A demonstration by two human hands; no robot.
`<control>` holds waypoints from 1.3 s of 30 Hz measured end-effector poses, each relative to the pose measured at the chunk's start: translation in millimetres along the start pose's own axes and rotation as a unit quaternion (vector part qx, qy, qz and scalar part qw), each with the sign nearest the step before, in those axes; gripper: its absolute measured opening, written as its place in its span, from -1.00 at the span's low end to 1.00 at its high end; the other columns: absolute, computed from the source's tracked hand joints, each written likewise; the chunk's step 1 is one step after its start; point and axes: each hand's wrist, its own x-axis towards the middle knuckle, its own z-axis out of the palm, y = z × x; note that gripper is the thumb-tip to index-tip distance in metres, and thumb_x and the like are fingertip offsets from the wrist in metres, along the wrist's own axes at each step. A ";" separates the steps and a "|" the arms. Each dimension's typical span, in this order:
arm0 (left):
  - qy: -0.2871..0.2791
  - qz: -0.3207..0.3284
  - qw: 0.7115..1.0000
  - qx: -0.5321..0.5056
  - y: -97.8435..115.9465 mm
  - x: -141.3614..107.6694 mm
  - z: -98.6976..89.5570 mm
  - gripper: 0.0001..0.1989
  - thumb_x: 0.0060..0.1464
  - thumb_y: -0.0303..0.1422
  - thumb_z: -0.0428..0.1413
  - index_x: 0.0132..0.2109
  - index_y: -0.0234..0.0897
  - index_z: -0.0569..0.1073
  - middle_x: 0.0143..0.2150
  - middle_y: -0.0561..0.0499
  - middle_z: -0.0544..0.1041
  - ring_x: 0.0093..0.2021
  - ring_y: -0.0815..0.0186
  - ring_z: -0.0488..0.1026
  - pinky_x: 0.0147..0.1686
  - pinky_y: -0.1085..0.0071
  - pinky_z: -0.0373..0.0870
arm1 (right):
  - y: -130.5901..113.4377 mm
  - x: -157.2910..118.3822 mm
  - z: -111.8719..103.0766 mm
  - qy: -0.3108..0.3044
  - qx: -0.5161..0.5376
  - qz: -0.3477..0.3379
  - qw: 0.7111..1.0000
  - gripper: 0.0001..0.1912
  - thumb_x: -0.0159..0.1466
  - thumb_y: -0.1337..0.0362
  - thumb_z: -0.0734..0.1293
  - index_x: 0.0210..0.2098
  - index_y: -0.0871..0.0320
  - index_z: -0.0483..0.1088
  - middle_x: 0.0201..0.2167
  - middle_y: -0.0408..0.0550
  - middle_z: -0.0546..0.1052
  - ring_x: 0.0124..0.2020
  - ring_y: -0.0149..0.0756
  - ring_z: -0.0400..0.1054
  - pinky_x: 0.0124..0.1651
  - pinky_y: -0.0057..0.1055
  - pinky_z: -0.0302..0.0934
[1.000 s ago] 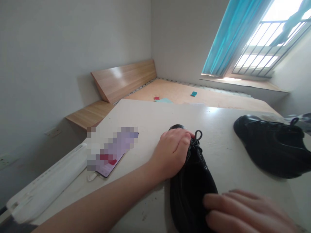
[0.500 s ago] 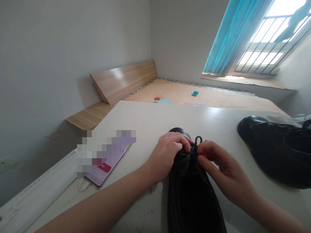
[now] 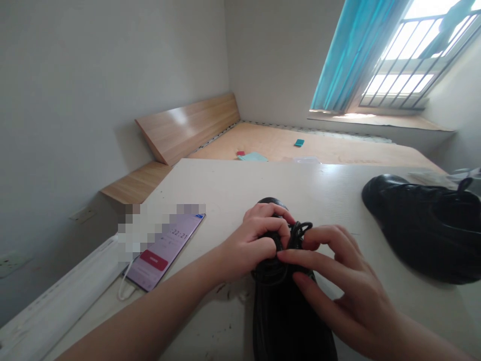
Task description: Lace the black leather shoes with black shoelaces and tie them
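Note:
A black lace-up shoe (image 3: 296, 321) lies on the table in front of me, its toe pointing away and its opening toward me. My left hand (image 3: 259, 240) curls over the laced front, fingers bent and pinching the black shoelace (image 3: 300, 230). From the right, my right hand (image 3: 338, 271) reaches in. Its index fingertip meets the lace beside my left thumb, and its thumb sits lower, over the shoe's opening. A small lace loop stands up between the two hands. My fingers hide part of the knot.
A second black shoe (image 3: 424, 230) rests on the right of the white table (image 3: 225, 185). At left are a phone (image 3: 165, 250) with a white cable and a long white box-like bar (image 3: 75, 291). Behind stands a bed board (image 3: 338, 148) with small coloured items.
My right index finger has stretched left to the lace by my left thumb. The upright loop has dropped lower and leans right. The view has shifted slightly.

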 end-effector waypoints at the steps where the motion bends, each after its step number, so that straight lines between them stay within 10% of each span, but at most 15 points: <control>1: 0.000 -0.003 1.000 0.003 -0.2 0.3 0.5 -0.91 -0.13 -0.38 -0.03 -0.45 -0.22 0.36 0.04 -0.01 0.47 0.15 0.11 0.31 0.34 0.14 0.04 | -1.6 1.4 -1.1 -0.008 0.006 0.008 1.000 -0.68 0.32 0.44 0.29 0.00 -0.03 0.42 -0.15 -0.05 0.34 -0.10 -0.21 0.26 -0.09 -0.29 0.27; 21: 0.031 -0.017 0.999 0.005 -3.8 3.5 6.5 -0.86 -0.05 -0.36 0.03 -0.52 -0.24 0.38 0.01 -0.02 0.48 0.11 0.10 0.34 0.30 0.10 0.11 | 0.0 0.8 -9.8 0.027 0.113 0.069 0.991 -0.82 0.36 0.45 0.19 -0.21 0.02 0.32 -0.25 -0.10 0.46 -0.20 -0.31 0.38 -0.13 -0.46 0.34; 29: 0.036 -0.024 0.999 0.004 -4.0 3.0 7.4 -0.84 -0.02 -0.33 0.04 -0.53 -0.23 0.38 -0.01 -0.02 0.49 0.10 0.09 0.35 0.31 0.09 0.12 | 2.7 3.3 -8.9 0.033 0.400 0.267 0.876 -0.67 0.35 -0.03 0.30 -0.42 0.03 0.45 -0.44 -0.10 0.51 -0.45 -0.33 0.42 -0.41 -0.50 0.42; 33: 0.037 -0.024 0.999 0.002 -4.4 3.1 7.9 -0.83 0.00 -0.34 0.04 -0.51 -0.23 0.38 -0.01 -0.02 0.48 0.11 0.09 0.35 0.32 0.09 0.08 | 0.8 9.9 -5.3 0.074 0.292 0.268 0.915 -0.96 0.31 0.22 0.35 -0.28 -0.01 0.38 -0.52 -0.22 0.41 -0.51 -0.40 0.36 -0.46 -0.58 0.37; 39: 0.031 -0.027 0.999 -0.006 -5.8 3.5 7.1 -0.77 0.04 -0.34 -0.04 -0.52 -0.24 0.39 0.00 -0.01 0.48 0.12 0.09 0.35 0.31 0.11 0.10 | -1.0 9.1 -6.6 -0.013 0.091 0.069 0.993 -0.70 0.20 0.48 0.26 -0.20 -0.04 0.45 -0.36 -0.13 0.43 -0.32 -0.37 0.41 -0.27 -0.52 0.43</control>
